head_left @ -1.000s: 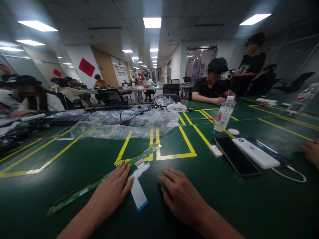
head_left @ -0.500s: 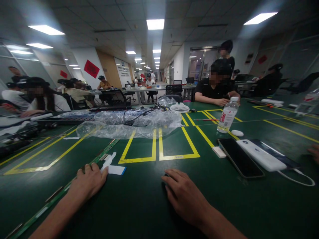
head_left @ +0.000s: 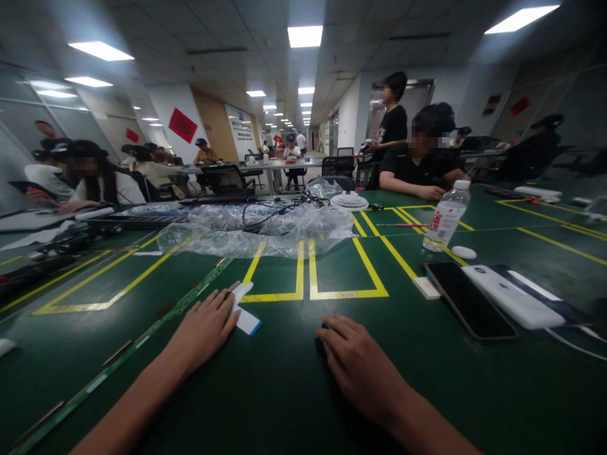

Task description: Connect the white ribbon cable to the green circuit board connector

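A long, thin green circuit board strip (head_left: 142, 338) lies slantwise on the green table (head_left: 284, 392), running from the lower left up to the clear plastic. My left hand (head_left: 203, 328) rests flat on it with the fingers stretched out, the fingertips touching a white flat ribbon cable with a blue tip (head_left: 244, 313). My right hand (head_left: 355, 366) lies palm down on the table to the right, fingers a little apart, holding nothing.
Crumpled clear plastic (head_left: 256, 227) with black wires sits beyond the yellow floor-tape boxes. A black phone (head_left: 467, 300), a white power bank (head_left: 509, 297), a water bottle (head_left: 444, 218) and a small white fan (head_left: 349, 202) stand to the right. Several people sit or stand around the far tables.
The board strip has swung round so its far end now points at the plastic, and the ribbon cable went with it. My left hand moved left, then slid forward. My right hand hardly moved.
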Motion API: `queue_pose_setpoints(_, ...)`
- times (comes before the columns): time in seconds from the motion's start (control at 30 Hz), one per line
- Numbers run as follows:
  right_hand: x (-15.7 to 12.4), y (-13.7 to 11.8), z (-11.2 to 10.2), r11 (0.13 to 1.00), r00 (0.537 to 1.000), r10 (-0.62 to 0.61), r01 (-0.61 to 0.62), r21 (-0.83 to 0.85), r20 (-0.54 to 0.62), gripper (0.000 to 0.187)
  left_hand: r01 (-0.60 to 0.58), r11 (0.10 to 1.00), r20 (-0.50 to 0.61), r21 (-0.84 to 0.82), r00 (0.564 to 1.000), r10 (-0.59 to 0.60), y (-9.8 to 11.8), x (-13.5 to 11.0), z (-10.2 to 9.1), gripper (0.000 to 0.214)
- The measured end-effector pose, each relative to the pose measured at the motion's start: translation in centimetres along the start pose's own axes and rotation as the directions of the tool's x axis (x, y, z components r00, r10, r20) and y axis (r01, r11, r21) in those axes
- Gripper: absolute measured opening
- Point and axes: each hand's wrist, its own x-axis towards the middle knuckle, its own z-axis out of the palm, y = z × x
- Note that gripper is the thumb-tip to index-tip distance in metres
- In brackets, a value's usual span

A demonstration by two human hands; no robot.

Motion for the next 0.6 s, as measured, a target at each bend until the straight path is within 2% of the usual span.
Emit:
queue_pose_setpoints(0.1, 0.1, 0.0, 0.1, 1.0, 1.0, 0.003, -0.003, 0.008, -0.007, 0.038, -0.15, 0.986, -0.02, -0.073, 0.989, 0.149, 2.6, -0.5, -0.5, 0.061)
queue_pose_setpoints(0.23, 0.1, -0.2, 0.2, 1.0, 1.0, 0.012, -0.012, 0.0, -0.009, 0.039, -0.288, 0.948, -0.055, -0.139, 0.958, 0.283, 5.3, -1.2, -0.7, 0.055)
queue_pose_setpoints(0.47, -0.2, -1.0, 0.7, 0.998, 0.999, -0.046, 0.047, 0.028, -0.026, 0.045, -0.458, 0.86, 0.017, -0.225, 0.881, 0.473, 9.2, -3.1, -2.4, 0.056)
queue_pose_setpoints(0.6, -0.4, -1.3, 1.2, 0.999, 0.999, -0.045, 0.045, 0.017, 0.027, 0.05, -0.523, 0.812, 0.02, -0.258, 0.838, 0.546, 10.4, -3.7, -3.2, 0.059)
